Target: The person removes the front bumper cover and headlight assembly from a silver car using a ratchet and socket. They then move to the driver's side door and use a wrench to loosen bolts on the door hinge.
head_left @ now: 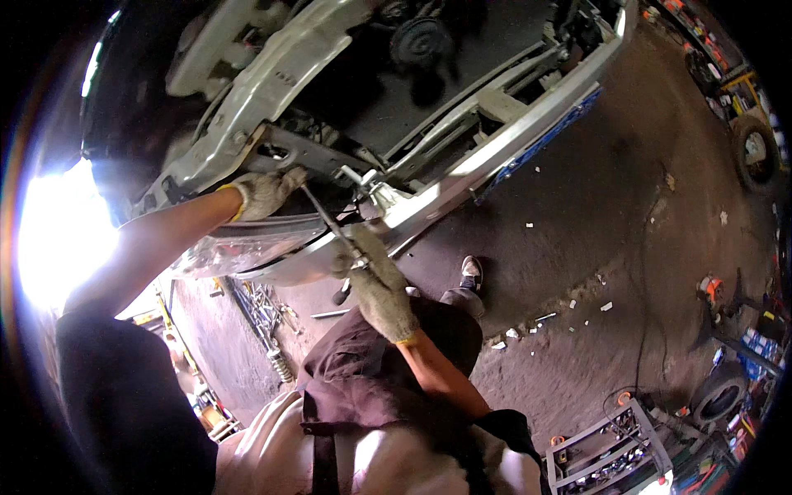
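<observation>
My right hand (375, 289), in a knitted work glove, is closed round a ratchet wrench near its head. A dark handle end (341, 291) shows beside the palm. From the wrench a long, thin metal extension bar (324, 210) slants up and left into the open front of a car. Up at the bar's far end is my left hand (266, 195), also gloved, with its fingers closed about the tip. What the tip meets is hidden by those fingers. Just below the left hand sits a clear headlight (247, 250), next to the silver bumper (437, 198).
Bare metal body panels (272, 74) frame the opening. Hand tools (262, 318) and a coil spring (280, 365) lie on the floor at left. A metal-framed cart (610, 445) stands at lower right, with tyres (755, 154) along the right side and a cable (642, 289) across the floor.
</observation>
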{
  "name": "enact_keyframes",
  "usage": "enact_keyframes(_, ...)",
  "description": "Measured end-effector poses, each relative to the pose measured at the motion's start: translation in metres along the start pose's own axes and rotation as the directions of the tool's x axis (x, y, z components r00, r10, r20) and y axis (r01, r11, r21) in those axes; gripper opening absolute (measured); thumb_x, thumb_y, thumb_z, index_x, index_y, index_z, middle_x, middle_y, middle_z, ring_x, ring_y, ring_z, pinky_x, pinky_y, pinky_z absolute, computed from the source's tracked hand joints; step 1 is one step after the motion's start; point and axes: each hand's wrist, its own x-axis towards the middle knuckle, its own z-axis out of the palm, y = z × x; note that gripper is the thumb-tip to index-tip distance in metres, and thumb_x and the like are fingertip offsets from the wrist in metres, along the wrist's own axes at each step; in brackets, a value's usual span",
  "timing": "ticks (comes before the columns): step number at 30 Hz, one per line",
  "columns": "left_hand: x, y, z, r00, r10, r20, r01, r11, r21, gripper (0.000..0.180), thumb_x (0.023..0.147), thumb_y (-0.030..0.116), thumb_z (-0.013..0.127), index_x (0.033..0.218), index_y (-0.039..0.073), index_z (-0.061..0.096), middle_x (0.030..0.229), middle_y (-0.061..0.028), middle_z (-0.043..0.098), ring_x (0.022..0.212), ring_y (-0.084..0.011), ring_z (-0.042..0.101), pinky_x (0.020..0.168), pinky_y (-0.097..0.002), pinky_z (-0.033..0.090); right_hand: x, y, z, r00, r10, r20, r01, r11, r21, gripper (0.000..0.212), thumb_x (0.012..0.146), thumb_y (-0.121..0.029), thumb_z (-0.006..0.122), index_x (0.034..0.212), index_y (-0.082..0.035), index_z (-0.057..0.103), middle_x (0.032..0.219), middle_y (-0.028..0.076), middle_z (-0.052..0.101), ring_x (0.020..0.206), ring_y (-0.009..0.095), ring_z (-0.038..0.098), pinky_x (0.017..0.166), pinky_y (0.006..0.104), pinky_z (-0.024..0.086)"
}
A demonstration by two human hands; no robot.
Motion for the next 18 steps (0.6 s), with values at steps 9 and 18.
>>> enact_keyframes(9,-0.007,0.019,-0.012,0.985,-0.152,0.076,0.143,0.983,0.117,0.060,0.111,0.046,0.022,0.153,0.008,0.041,0.153,-0.0209,0.047,0.148,-0.0316,0.036,0.122,-0.0388,0.028,-0.003,0.003,-0.012,0.992,0.121,0.021,-0.104,0.920,-0.377,0.059,0.102,0.004,0.052,0.156,-0.003,0.032,0.140,0.020,0.058,0.118,0.025,0.066,0.093,0.0344,0.058)
enact_keyframes(18,0.006,0.011,-0.015,0.990,-0.072,0.121,0.047,0.979,0.198,0.059,0.111,0.042,0.019,0.154,0.008,0.040,0.155,-0.0206,0.043,0.149,-0.0316,0.035,0.123,-0.0384,0.027,-0.006,0.020,-0.016,0.998,0.052,0.024,-0.041,0.943,-0.330,0.051,0.105,-0.007,0.053,0.153,-0.001,0.035,0.133,0.018,0.062,0.119,0.024,0.066,0.102,0.0345,0.052)
